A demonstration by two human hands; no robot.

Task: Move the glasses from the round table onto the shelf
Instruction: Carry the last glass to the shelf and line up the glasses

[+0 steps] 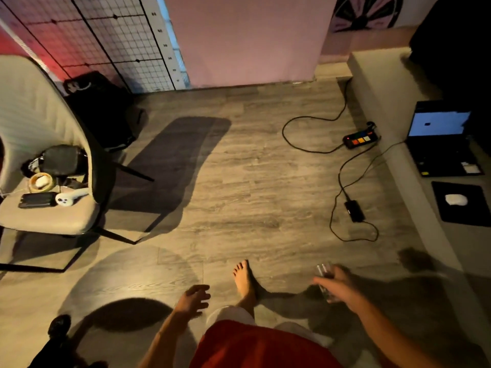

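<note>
My right hand [338, 284] is low at the right and is closed around a clear drinking glass [323, 272], whose rim sticks out above my fingers while its base shows below them. My left hand [195, 298] hangs at the bottom centre with its fingers loosely apart and nothing in it. Neither the round table nor the shelf is in view. My bare foot [244, 280] stands on the wooden floor between the two hands.
A beige chair [39, 120] at the left carries a phone, a white controller and a dark bag. A power strip [361, 139] and cables [342, 181] lie on the floor at the right. A raised ledge [382, 83] holds a laptop [441, 139] and a mouse pad [462, 203].
</note>
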